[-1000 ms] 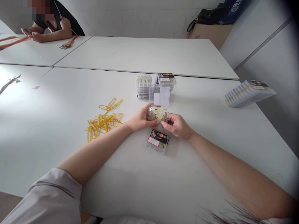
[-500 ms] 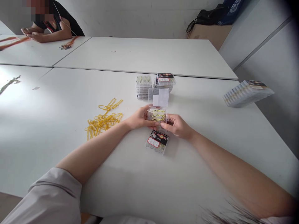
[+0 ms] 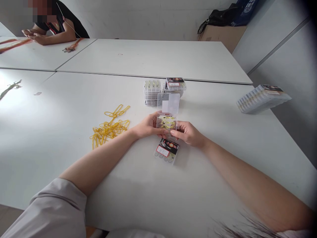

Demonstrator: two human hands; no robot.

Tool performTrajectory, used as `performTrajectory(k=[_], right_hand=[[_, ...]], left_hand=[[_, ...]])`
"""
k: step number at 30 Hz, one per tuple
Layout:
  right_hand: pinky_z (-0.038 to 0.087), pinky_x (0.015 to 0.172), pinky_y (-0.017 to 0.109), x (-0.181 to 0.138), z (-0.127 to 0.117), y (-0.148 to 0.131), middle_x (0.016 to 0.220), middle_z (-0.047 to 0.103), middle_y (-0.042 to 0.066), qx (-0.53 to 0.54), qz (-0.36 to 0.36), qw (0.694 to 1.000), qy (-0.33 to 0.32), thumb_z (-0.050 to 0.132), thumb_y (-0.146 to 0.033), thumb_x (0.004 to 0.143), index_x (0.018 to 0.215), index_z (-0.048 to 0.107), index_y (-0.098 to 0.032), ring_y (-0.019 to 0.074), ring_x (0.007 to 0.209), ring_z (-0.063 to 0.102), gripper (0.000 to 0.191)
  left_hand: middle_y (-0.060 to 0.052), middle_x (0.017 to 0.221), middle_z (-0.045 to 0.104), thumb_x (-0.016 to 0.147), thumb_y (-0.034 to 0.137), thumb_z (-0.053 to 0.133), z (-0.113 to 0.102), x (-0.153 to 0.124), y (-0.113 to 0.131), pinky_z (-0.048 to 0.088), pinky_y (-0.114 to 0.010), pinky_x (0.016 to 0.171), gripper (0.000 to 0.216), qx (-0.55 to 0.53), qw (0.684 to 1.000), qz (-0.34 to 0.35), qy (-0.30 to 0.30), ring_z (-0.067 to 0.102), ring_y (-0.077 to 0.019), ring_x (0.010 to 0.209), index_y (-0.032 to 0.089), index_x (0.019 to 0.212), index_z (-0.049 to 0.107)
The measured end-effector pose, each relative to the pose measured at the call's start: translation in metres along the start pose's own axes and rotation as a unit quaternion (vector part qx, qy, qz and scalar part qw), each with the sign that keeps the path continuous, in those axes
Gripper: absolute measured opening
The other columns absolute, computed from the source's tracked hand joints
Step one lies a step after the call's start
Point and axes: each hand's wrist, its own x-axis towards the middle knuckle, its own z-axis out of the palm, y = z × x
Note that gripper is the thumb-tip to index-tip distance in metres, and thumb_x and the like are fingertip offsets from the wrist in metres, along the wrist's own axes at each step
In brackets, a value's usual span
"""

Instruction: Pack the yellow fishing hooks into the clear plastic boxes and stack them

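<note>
A: Clear plastic box (image 3: 175, 116), lid (image 3: 169, 103) hinged upright, is held near the middle of the white table (image 3: 74, 109). Whether it rests on the surface cannot be told. Yellow clips (image 3: 167, 124) are seen inside.

B: Grip noted?

A: Its left side is clasped by the left hand (image 3: 148, 127). Its front right corner is pinched by the right hand (image 3: 188, 133), fingertips only.

B: Risk?

A: With the lid unshut, the contents are judged likely to be spilled by any tilt. A clip lying proud could be trapped under the lid. The labelled box (image 3: 167, 150), just below the hands, could be knocked by a wrist. The loose clip pile (image 3: 110, 127) is well apart.
</note>
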Motion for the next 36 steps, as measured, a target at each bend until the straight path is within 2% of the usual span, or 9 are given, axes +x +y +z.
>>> performTrajectory(k=[6,10,15,20,23,27,36], right_hand=[[0.046,0.058,0.028,0.000,0.002,-0.003,0.086,0.072,0.006,0.009,0.023,1.000,0.013,0.067,-0.040,0.086,0.090,0.070,-0.016,0.0159,0.067,0.059,0.025],[0.049,0.063,0.030,0.000,0.002,-0.001,0.088,0.073,0.008,0.014,0.023,1.000,0.009,0.067,-0.042,0.087,0.094,0.071,-0.015,0.0185,0.073,0.063,0.028],[0.048,0.066,0.030,0.000,0.002,0.001,0.089,0.073,0.007,0.010,0.016,1.000,0.014,0.066,-0.038,0.088,0.091,0.070,-0.017,0.0188,0.076,0.062,0.022],[0.044,0.062,0.029,0.000,0.002,0.001,0.087,0.070,0.006,0.012,0.030,0.999,0.012,0.062,-0.035,0.088,0.097,0.068,-0.015,0.0154,0.068,0.055,0.023],[0.042,0.061,0.028,0.000,0.002,0.004,0.080,0.064,0.003,0.008,0.027,0.999,0.022,0.062,-0.033,0.086,0.092,0.066,-0.015,0.0136,0.065,0.050,0.020],[0.042,0.061,0.028,0.001,0.001,0.007,0.075,0.059,0.002,0.002,0.029,0.999,0.034,0.062,-0.034,0.085,0.091,0.065,-0.015,0.0138,0.065,0.049,0.020],[0.040,0.060,0.028,0.002,0.001,0.004,0.074,0.059,0.001,-0.004,0.029,0.999,0.031,0.062,-0.034,0.084,0.091,0.066,-0.015,0.0135,0.064,0.048,0.021]], left_hand=[[-0.009,0.105,0.072,0.082,0.030,0.077,0.002,-0.001,0.001,0.058,-0.029,0.074,0.052,-0.121,0.992,0.015,-0.002,0.070,-0.0184,0.086,0.017,0.129,0.057],[-0.007,0.099,0.071,0.085,0.036,0.072,0.001,0.000,0.000,0.057,-0.029,0.068,0.045,-0.163,0.987,-0.006,0.010,0.068,-0.0176,0.079,0.016,0.124,0.060],[-0.008,0.098,0.070,0.088,0.043,0.065,0.000,0.002,-0.003,0.056,-0.030,0.063,0.046,-0.160,0.987,-0.004,0.019,0.068,-0.0186,0.075,0.015,0.123,0.060],[-0.008,0.098,0.070,0.087,0.039,0.064,0.000,0.003,-0.003,0.056,-0.031,0.063,0.044,-0.161,0.987,-0.010,0.027,0.068,-0.0190,0.075,0.014,0.123,0.059],[-0.008,0.101,0.070,0.086,0.037,0.065,0.001,0.003,-0.003,0.056,-0.031,0.066,0.043,-0.163,0.986,-0.007,0.034,0.068,-0.0195,0.080,0.014,0.122,0.061],[-0.008,0.102,0.071,0.085,0.037,0.067,0.001,0.002,-0.004,0.056,-0.031,0.069,0.042,-0.167,0.985,0.000,0.045,0.067,-0.0199,0.085,0.014,0.120,0.063],[-0.008,0.101,0.071,0.086,0.039,0.067,0.000,0.002,-0.005,0.055,-0.032,0.071,0.041,-0.162,0.986,-0.001,0.038,0.067,-0.0196,0.082,0.016,0.120,0.064]])
